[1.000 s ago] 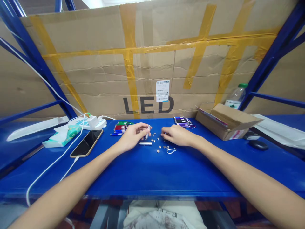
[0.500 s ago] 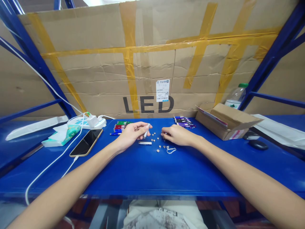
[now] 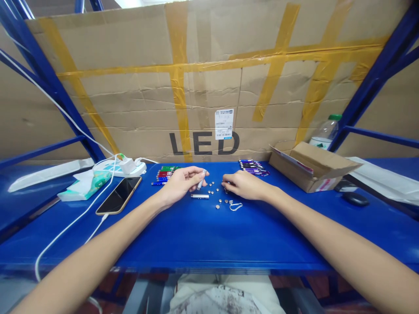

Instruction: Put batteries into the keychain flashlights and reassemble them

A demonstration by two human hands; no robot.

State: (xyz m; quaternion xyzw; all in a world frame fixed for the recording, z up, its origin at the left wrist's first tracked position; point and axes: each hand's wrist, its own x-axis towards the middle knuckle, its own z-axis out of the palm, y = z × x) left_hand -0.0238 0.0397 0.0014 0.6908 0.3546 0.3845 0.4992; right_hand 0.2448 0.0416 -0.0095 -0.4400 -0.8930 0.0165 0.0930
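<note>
Between the thumb and fingers of my left hand (image 3: 182,183) is a silver metal tube (image 3: 201,180), held tilted above the table. My right hand (image 3: 245,185) is closed at the fingertips, low over the blue surface; what it pinches, if anything, is too small to make out. Several button cells (image 3: 217,206) lie scattered between and in front of the hands. A second silver tube (image 3: 200,196) rests flat just below my left hand. In front of my right hand lies a silver carabiner clip (image 3: 236,206).
Rows of coloured small flashlights (image 3: 164,173) and purple and black ones (image 3: 250,167) lie behind the hands. To the left are a phone (image 3: 118,195), tissues (image 3: 85,185) and a power strip (image 3: 137,168). An open cardboard box (image 3: 310,168) and a mouse (image 3: 355,199) stand right.
Almost nothing differs. Both hands keep their places and grips, with only a slight shift of the whole view.
</note>
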